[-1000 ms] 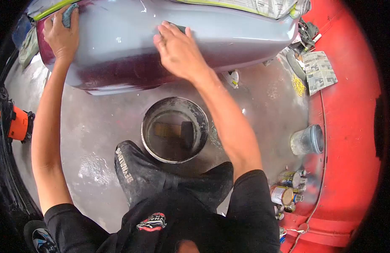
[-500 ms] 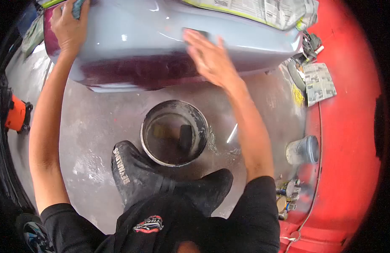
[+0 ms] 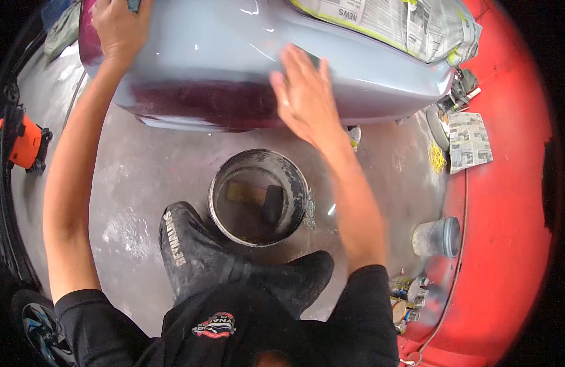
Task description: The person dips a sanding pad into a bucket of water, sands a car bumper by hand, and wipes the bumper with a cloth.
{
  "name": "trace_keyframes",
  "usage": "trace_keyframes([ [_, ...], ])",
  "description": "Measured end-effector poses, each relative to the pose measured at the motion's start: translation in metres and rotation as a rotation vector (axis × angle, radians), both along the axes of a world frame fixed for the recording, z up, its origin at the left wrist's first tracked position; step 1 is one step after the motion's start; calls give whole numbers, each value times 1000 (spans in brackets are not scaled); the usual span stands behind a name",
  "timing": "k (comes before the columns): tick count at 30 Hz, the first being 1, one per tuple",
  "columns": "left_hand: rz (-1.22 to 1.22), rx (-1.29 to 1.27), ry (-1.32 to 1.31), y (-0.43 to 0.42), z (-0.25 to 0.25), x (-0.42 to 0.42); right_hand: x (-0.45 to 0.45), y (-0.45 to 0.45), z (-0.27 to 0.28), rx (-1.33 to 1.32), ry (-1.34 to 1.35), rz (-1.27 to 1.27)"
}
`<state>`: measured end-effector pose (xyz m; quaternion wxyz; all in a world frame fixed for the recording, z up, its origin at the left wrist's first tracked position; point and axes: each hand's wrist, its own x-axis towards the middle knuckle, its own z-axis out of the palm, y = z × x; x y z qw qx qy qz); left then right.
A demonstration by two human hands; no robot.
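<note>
A car panel (image 3: pixel 215 55), grey-white above and dark maroon below, curves across the top of the view. My right hand (image 3: pixel 307 92) lies over its middle, slightly blurred, pressing a dark flat pad (image 3: pixel 308 55) that shows behind the fingertips. At the panel's upper left is my left hand (image 3: pixel 120 27), with a blue-green cloth or sponge (image 3: pixel 134 5) held by its fingers; the fingertips are cut off by the frame. Below the panel a round bucket (image 3: pixel 216 211) on the floor holds murky water, with a brownish block (image 3: pixel 238 191) and a black block (image 3: pixel 272 205) inside.
Newspaper masking (image 3: pixel 380 18) with yellow-green tape covers the panel's upper right. A grey bucket (image 3: pixel 436 237) and several cans (image 3: pixel 404 287) stand by the red wall (image 3: pixel 508 183). A newspaper sheet (image 3: pixel 470 142) leans there. An orange object (image 3: pixel 25 142) is at left.
My right hand and its pad moved right, then stayed near mid-panel. In view, the panel and my left hand have shifted right; less of the blue-green item shows at the top edge.
</note>
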<state>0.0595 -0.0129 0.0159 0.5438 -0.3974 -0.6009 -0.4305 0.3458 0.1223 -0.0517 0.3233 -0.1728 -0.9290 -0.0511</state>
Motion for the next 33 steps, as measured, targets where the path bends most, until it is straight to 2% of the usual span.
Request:
trace_keyframes([
  [1,9,-13,0,-1,0,4,-20,-11,5,-151,101,131],
  [4,45,-5,-19,2,2,0,-45,-17,17,-296,157,296],
  [5,26,-6,-18,3,1,0,-32,-7,17,-257,74,304],
  [8,-8,8,-5,1,2,-2,12,16,12,-51,-108,-70],
  [9,-21,7,13,1,2,-2,17,17,10,-95,-80,-112],
  [12,-4,-8,18,-1,-2,0,-33,-13,12,-79,-39,-91],
  [13,6,-6,24,1,3,0,-53,-17,7,-81,143,1],
  [16,78,-50,81,3,-7,-41,-49,-15,10,-181,137,298],
  [19,-6,-38,-66,0,-2,-10,-17,-4,11,-100,19,229],
  [22,43,-51,64,5,-9,-41,-40,3,12,-55,13,273],
  [25,67,-27,58,7,-11,-37,-100,-1,36,80,57,339],
  [29,19,-27,47,7,-12,-41,-91,9,42,206,-20,325],
  [33,30,12,18,7,-10,-32,-75,8,24,102,22,284],
])
